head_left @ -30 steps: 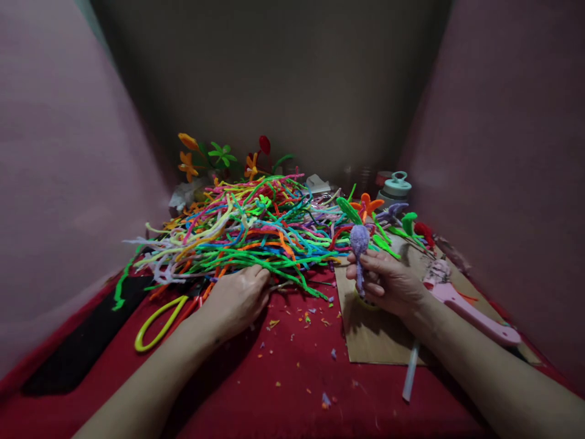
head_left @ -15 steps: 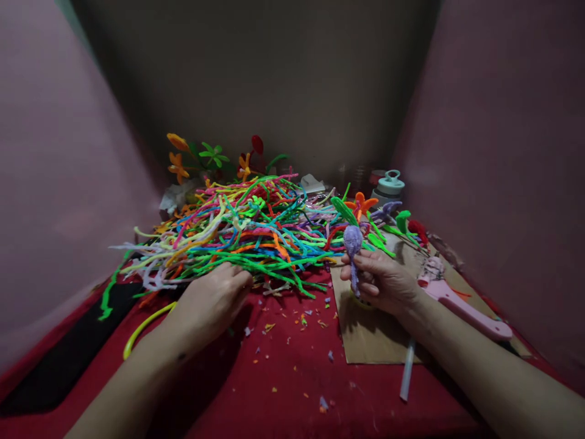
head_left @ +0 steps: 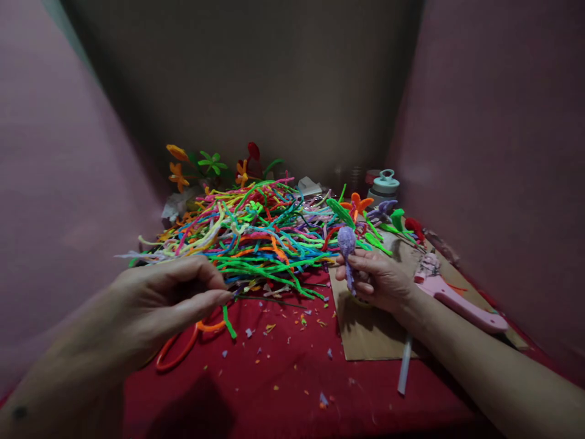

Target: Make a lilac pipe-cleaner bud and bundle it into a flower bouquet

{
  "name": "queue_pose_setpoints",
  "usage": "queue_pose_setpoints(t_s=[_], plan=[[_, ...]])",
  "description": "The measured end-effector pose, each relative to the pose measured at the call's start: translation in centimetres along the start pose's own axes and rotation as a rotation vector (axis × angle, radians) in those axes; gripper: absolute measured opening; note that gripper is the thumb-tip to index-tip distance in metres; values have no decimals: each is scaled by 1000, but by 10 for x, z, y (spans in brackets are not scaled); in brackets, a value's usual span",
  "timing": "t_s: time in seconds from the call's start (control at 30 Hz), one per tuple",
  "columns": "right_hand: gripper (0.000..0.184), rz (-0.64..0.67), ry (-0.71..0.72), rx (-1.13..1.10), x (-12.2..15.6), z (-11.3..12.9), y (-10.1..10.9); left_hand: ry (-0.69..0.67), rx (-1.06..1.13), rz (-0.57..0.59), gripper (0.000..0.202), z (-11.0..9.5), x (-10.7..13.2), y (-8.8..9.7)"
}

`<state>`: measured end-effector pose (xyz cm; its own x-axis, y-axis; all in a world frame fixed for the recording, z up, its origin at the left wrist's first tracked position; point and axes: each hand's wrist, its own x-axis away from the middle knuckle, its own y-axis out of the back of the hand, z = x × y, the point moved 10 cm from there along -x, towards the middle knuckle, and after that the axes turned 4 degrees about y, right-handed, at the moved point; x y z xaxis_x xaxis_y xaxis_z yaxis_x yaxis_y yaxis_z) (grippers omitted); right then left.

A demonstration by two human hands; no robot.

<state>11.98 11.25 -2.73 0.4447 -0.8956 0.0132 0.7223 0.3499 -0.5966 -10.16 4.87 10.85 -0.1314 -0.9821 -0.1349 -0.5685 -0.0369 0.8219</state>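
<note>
My left hand [head_left: 169, 296] is raised at the near edge of a big heap of many-coloured pipe cleaners [head_left: 256, 231]. Its thumb and fingers are pinched together. A thin dark strand [head_left: 269, 298] runs right from the fingertips, but I cannot make out what they hold. My right hand [head_left: 379, 280] is closed round the stem of a lilac pipe-cleaner bud [head_left: 346, 241], held upright over a piece of brown cardboard [head_left: 365, 338].
An orange loop handle [head_left: 176, 353] lies on the red cloth [head_left: 283, 390] under my left hand, amid small cut scraps. A pink tool [head_left: 457, 302] and a white stick [head_left: 403, 372] lie by my right forearm. Finished pipe-cleaner flowers [head_left: 210, 163] and a teal-lidded jar [head_left: 384, 183] stand behind.
My left hand has lifted off the heap's edge and come towards me and to the left, its fingers now pinched. The right hand with the lilac bud has hardly moved.
</note>
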Motion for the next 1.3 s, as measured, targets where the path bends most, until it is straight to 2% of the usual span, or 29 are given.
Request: queue_pose_setpoints(t_s=[0.03, 0.17, 0.2, 0.23, 0.3, 0.47, 0.67, 0.77, 0.87, 1.0, 1.13, 1.3], plan=[[17, 6, -1, 0, 0, 0, 0, 2, -22, 70, 25, -3, -5, -11], [17, 26, 6, 0, 0, 0, -1, -125, -214, 211, 13, -21, -21, -48], [17, 27, 6, -5, 0, 0, -2, -172, -302, 193, 11, -27, -24, -54], [17, 28, 6, -10, 0, 0, -2, -210, -369, 125, 11, -35, -27, -54], [18, 33, 11, -20, -1, 1, -4, -247, -428, 81, 10, -48, -30, -62], [17, 30, 44, -41, -1, 5, -4, -217, -184, 181, 15, -67, -32, -90], [18, -50, 118, -104, -2, 13, 1, -241, 175, 130, 21, -62, -39, -115], [19, -65, 158, -145, -4, 18, 2, -209, 296, 100, 20, -58, -41, -128], [17, -61, 172, -144, -5, 19, 3, -205, 319, 87, 20, -64, -40, -135], [18, -80, 168, -145, -6, 18, 6, -238, 260, 39, 19, -73, -38, -133], [20, -129, 152, -197, -6, 15, 11, -268, 222, 31, 18, -72, -36, -136], [20, -159, 140, -214, -7, 13, 14, -127, 383, 41, 14, -56, -38, -143]])
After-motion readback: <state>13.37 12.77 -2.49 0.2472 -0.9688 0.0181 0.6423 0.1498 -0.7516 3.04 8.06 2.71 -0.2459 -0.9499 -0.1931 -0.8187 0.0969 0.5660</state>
